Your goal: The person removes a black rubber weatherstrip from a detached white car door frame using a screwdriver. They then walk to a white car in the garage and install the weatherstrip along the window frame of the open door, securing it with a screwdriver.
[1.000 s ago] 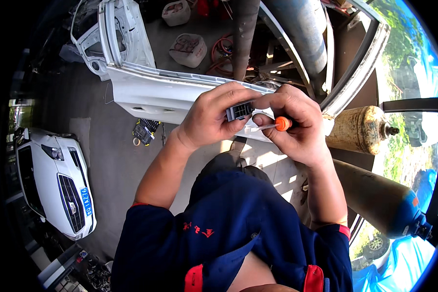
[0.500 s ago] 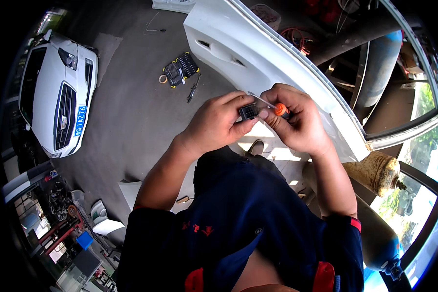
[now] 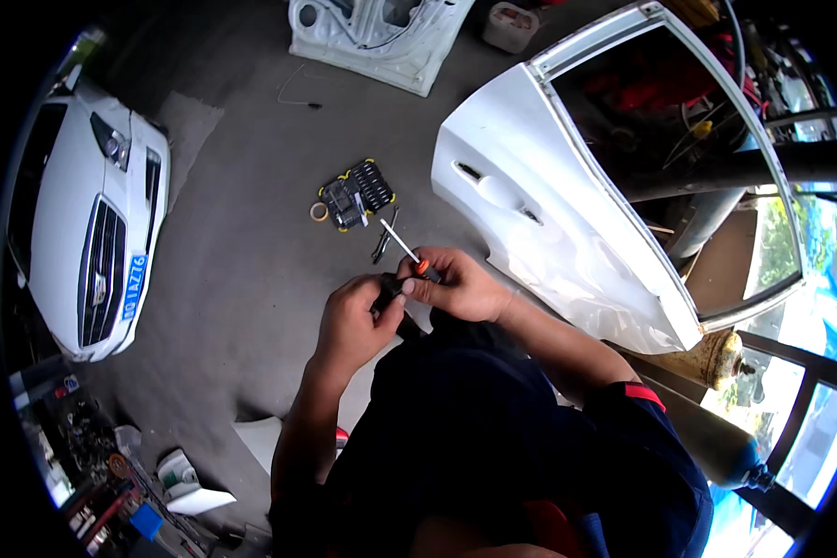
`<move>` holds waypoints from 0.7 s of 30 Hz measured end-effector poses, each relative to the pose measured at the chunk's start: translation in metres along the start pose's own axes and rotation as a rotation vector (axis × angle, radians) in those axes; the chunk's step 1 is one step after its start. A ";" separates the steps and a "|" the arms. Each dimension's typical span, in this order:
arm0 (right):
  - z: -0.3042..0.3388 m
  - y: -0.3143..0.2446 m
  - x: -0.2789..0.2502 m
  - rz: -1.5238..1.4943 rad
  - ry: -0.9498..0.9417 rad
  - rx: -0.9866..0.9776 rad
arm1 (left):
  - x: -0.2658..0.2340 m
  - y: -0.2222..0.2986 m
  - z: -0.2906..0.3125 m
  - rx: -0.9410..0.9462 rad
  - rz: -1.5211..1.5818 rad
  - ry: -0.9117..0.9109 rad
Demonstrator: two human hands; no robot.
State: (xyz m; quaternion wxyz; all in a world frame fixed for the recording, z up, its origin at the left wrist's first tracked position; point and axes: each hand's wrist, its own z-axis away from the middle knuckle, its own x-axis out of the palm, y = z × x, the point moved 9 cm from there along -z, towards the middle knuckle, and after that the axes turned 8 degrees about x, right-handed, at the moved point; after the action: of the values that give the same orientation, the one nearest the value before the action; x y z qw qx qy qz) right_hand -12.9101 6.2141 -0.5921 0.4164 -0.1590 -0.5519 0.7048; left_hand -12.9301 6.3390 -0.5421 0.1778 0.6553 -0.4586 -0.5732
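My left hand [image 3: 352, 324] is closed on a small black plastic part [image 3: 389, 292], mostly hidden by the fingers. In the earlier head view it looks boxy, with an open, ribbed side. My right hand [image 3: 470, 286] grips a screwdriver [image 3: 422, 268] by its orange and black handle. The bare metal shaft points up and to the left, away from the black part. Both hands meet in front of my body, and the right thumb and fingertips touch or nearly touch the part.
A white car door [image 3: 511, 186] stands at the right, with a yellowish gas cylinder [image 3: 707, 361] beside it. Another door panel [image 3: 381, 56] lies at the top. On the floor are a tool case [image 3: 355, 193], a tape roll [image 3: 319, 212] and pliers [image 3: 381, 244]. A white car [image 3: 84, 223] is parked left.
My view has swung right and the hands sit lower and further left in it. The screwdriver's shaft now points away from the black part, which has become more covered by my fingers.
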 end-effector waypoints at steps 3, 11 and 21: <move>-0.045 -0.014 -0.009 0.099 0.045 -0.032 | -0.008 -0.044 -0.014 -0.053 0.102 -0.071; -0.118 -0.091 -0.071 0.223 0.165 -0.207 | -0.034 -0.053 -0.146 -0.066 0.079 -0.211; -0.174 -0.131 -0.183 -0.076 0.471 -0.239 | -0.004 -0.161 -0.283 -0.350 0.683 -0.402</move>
State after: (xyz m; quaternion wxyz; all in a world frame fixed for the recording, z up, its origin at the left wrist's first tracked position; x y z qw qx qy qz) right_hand -12.6267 6.1925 -0.5758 0.5378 -0.3460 -0.5247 0.5619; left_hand -12.6065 6.3425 -0.5831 0.3729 0.3010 -0.5705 -0.6670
